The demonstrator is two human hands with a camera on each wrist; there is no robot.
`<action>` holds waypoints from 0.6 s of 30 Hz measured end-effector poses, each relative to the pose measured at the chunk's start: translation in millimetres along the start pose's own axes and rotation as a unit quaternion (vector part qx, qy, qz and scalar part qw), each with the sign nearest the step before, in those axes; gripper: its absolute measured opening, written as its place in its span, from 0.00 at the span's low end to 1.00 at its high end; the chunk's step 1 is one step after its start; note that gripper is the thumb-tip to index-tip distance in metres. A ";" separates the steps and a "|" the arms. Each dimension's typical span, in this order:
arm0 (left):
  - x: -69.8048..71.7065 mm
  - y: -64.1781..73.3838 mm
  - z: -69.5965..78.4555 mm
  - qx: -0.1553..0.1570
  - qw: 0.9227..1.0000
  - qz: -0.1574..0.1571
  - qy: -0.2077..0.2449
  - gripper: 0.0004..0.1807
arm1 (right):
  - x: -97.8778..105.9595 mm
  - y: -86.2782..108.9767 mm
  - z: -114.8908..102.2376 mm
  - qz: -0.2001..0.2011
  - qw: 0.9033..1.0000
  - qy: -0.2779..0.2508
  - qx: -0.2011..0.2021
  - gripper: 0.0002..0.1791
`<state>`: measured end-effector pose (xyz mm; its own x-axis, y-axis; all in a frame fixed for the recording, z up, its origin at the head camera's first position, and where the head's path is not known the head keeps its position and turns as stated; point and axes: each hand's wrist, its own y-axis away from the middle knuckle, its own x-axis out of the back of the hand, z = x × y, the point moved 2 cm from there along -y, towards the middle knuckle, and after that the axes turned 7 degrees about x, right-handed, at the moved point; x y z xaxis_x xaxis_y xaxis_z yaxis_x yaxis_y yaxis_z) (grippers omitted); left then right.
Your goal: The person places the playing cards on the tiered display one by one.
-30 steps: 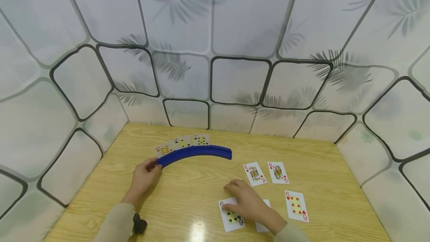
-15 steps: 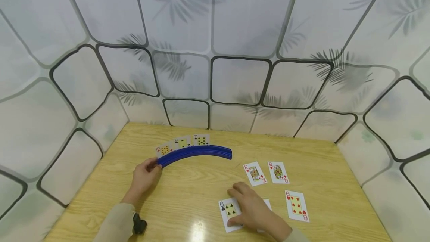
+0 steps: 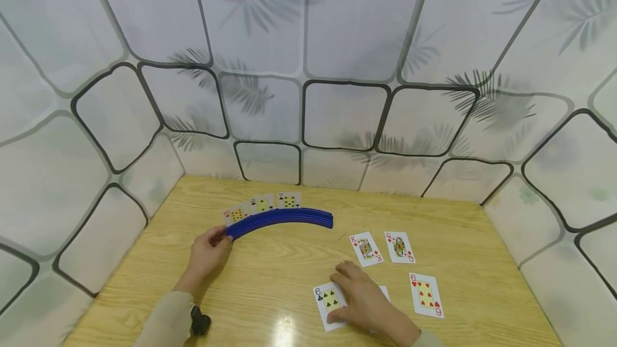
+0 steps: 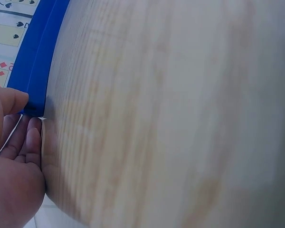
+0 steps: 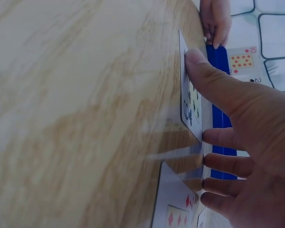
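Observation:
At the left end of a curved blue card holder [image 3: 279, 217], my left hand [image 3: 207, 255] pinches it between thumb and fingers. Three cards stand in its slot: a ten of diamonds [image 3: 235, 215], a two of spades [image 3: 262, 205] and a seven of spades [image 3: 288, 201]. My right hand [image 3: 363, 300] is over a six of clubs [image 3: 330, 298] lying face up. In the right wrist view its thumb touches that card, while the other fingertips reach down to the table by the card's edge. A diamonds card [image 5: 170, 202] lies partly hidden beneath this hand.
Face up on the wooden table [image 3: 270, 272] lie a king of diamonds [image 3: 366, 249], a queen of diamonds [image 3: 399, 247] and a six of hearts [image 3: 426, 295], beyond and right of the right hand. A patterned backdrop [image 3: 337, 117] rises behind the table.
The right hand has shifted slightly right and its thumb has moved down over the six of clubs, uncovering its upper part. The left hand and card holder have not moved.

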<state>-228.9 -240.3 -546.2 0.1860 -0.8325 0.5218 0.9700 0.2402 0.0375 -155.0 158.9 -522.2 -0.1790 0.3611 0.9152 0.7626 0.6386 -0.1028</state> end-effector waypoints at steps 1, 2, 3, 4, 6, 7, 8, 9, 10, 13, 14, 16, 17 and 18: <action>0.0 0.1 -0.3 0.001 1.000 0.000 0.000 0.22 | -0.3 -0.3 0.1 0.004 1.000 0.003 0.001 0.49; -0.1 0.3 -0.6 0.001 1.000 0.001 0.000 0.22 | -0.6 -0.7 0.1 0.009 1.000 0.004 0.003 0.48; -0.2 0.6 -0.8 0.001 1.000 0.001 -0.001 0.22 | -0.6 -0.9 -0.1 0.013 1.000 0.006 0.005 0.47; -0.3 0.9 -0.7 0.000 1.000 0.001 -0.002 0.22 | -0.7 -1.0 -0.1 0.017 1.000 0.007 0.007 0.46; -0.5 1.1 -0.4 -0.001 1.000 0.003 -0.002 0.22 | -0.5 -1.6 -0.7 0.025 1.000 0.007 0.010 0.45; -0.6 1.2 -0.3 -0.002 1.000 0.004 -0.002 0.22 | -0.4 -2.1 -1.1 0.027 1.000 0.008 0.010 0.44; -0.8 1.2 -0.4 -0.004 1.000 0.005 -0.003 0.21 | -0.3 -2.5 -1.5 0.029 1.000 0.008 0.009 0.44; -0.7 1.3 -0.2 -0.007 1.000 0.007 -0.002 0.21 | -0.3 -3.0 -1.8 0.031 0.999 0.010 0.008 0.45; -0.9 1.2 -0.1 -0.009 1.000 0.009 -0.002 0.21 | -0.4 -3.6 -2.1 0.033 0.999 0.011 0.007 0.45; -1.4 0.7 -0.3 -0.010 1.000 0.012 0.001 0.22 | -0.6 -5.0 -3.1 0.037 0.999 0.015 0.002 0.45; -1.6 0.5 -0.6 -0.010 1.000 0.012 0.002 0.22 | -0.8 -5.5 -3.3 0.038 0.999 0.016 0.001 0.46; -2.1 -0.1 -1.2 -0.009 1.000 0.011 0.002 0.22 | -0.9 -6.1 -3.7 0.040 0.999 0.016 -0.003 0.46; -2.0 -0.2 -1.3 -0.006 1.000 0.010 0.002 0.22 | -0.9 -6.4 -4.0 0.041 0.999 0.015 -0.004 0.46; -1.9 -0.2 -1.4 -0.005 1.000 0.008 0.002 0.22 | -0.8 -6.7 -4.2 0.041 0.999 0.015 -0.005 0.46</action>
<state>-229.2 -239.4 -548.5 0.2030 -0.8308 0.5182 0.9684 0.2487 0.0195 -157.4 151.5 -520.6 -0.0976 0.3904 0.9154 0.7807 0.6006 -0.1729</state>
